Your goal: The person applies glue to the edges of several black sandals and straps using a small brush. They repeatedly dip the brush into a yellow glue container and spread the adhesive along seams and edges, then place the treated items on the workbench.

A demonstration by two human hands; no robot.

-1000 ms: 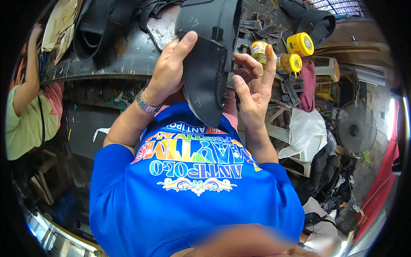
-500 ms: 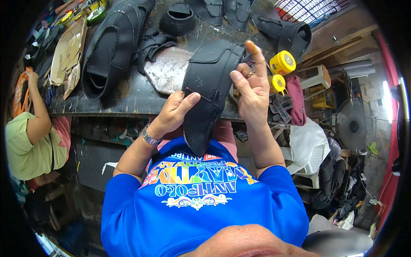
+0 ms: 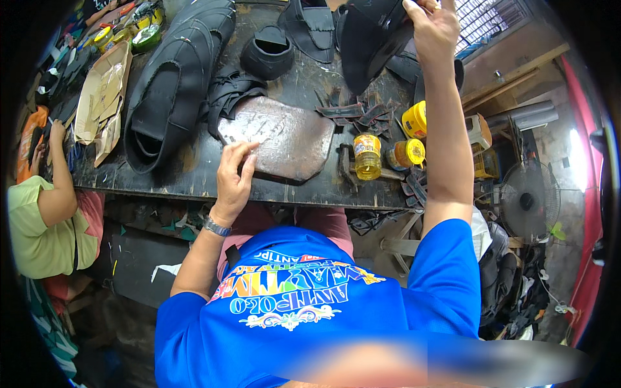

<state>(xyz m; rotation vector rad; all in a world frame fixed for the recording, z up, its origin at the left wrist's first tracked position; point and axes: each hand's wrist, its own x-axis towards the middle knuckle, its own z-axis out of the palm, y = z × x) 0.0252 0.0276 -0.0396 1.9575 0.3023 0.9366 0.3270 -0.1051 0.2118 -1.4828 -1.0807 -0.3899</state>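
Here we hold the black upper [image 3: 372, 39] raised over the worktop [image 3: 194, 178] with our right hand [image 3: 432, 26], fingers clamped on its edge, seemingly to inspect it, while our left hand [image 3: 234, 178] rests with loosely open fingers on the cutting slab [image 3: 284, 139].

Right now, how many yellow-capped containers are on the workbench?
3: a clear bottle beside the stone slab, a jar right of it, a yellow jug behind. Others may be hidden.

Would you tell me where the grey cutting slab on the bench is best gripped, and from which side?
Grip the slab at its near edge, coming from the person's side. It lies flat, that edge lies toward the bench's front, and the left hand already rests at its near-left corner. Scraps crowd its far side.
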